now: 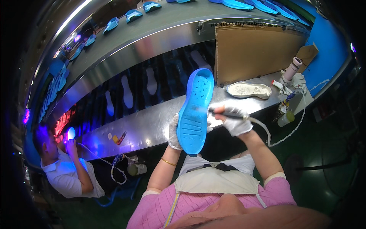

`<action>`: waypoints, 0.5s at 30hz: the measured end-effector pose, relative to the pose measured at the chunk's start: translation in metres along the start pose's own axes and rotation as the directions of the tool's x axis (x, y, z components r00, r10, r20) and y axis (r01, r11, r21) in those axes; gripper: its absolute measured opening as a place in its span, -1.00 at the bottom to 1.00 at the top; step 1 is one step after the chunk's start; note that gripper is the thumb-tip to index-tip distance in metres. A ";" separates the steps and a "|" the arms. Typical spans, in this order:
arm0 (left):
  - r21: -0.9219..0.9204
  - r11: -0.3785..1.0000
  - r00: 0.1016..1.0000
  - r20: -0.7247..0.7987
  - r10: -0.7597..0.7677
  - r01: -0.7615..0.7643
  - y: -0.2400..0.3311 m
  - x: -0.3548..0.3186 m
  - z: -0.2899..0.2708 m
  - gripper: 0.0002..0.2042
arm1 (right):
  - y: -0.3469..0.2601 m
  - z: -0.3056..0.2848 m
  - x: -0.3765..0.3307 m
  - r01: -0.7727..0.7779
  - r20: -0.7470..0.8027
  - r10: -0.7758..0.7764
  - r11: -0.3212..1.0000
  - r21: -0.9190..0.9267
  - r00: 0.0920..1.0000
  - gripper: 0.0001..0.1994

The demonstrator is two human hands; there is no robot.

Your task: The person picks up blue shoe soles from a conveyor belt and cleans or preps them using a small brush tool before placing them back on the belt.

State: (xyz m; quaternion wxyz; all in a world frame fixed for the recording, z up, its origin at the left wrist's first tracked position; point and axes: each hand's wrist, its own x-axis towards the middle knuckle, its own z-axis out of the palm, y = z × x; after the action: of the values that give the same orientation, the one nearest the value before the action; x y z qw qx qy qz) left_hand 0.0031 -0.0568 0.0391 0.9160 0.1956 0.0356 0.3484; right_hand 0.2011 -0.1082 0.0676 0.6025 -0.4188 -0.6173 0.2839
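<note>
In front of me a blue shoe sole (pixel 195 110) is held upright, its inner side facing up with small holes at the toe and ridges at the heel. My left hand (pixel 174 131), in a white glove, grips it along the left edge, and more glove shows at its right edge. My right hand (pixel 237 123), in a white glove with bare fingertips, is closed round a black pen-shaped tool (pixel 231 115) with a white hose. The blurred tip of this tool is at the sole's right edge; I cannot tell whether it touches.
A white sole (pixel 249 90) lies on the metal ledge (pixel 152 131), before a cardboard sheet (pixel 263 53). Right of it stand a pink tube (pixel 292 68) and a bottle (pixel 286 118). Blue soles (pixel 151 6) line the conveyor belt (pixel 167 13). A co-worker (pixel 68 160) sits at left.
</note>
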 end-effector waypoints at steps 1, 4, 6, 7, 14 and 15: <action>0.050 0.998 0.997 0.073 -0.030 0.026 0.000 -0.002 0.007 -0.31 | -0.004 -0.004 0.013 0.113 -0.068 -0.109 0.992 0.060 0.992 -0.81; 0.065 0.997 0.992 0.119 -0.052 0.044 -0.003 -0.005 0.000 -0.29 | -0.016 -0.021 0.042 0.314 -0.052 -0.355 0.878 -0.360 0.933 -0.82; 0.097 0.995 0.997 0.079 -0.021 0.013 -0.003 -0.006 -0.005 -0.29 | -0.017 -0.025 0.045 0.377 0.049 -0.399 0.810 -0.449 0.916 -0.81; 0.130 0.991 0.999 0.038 0.010 -0.015 -0.003 -0.006 -0.007 -0.29 | -0.021 -0.025 0.039 0.394 0.110 -0.390 0.789 -0.471 0.914 -0.81; -0.030 0.999 0.994 0.107 0.026 -0.023 0.011 -0.007 -0.019 -0.30 | -0.032 -0.009 0.003 0.177 0.203 -0.142 0.969 -0.170 0.969 -0.81; -0.049 0.999 0.994 0.105 0.023 -0.018 0.010 -0.005 -0.017 -0.28 | -0.034 -0.007 0.008 0.177 0.155 -0.159 0.978 -0.111 0.975 -0.82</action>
State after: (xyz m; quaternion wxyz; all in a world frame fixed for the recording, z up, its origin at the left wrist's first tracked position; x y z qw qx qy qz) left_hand -0.0103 -0.0471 0.0273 0.9174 0.1921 -0.0230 0.3477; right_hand 0.2023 -0.1190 0.1010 0.5507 -0.3797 -0.7092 0.2228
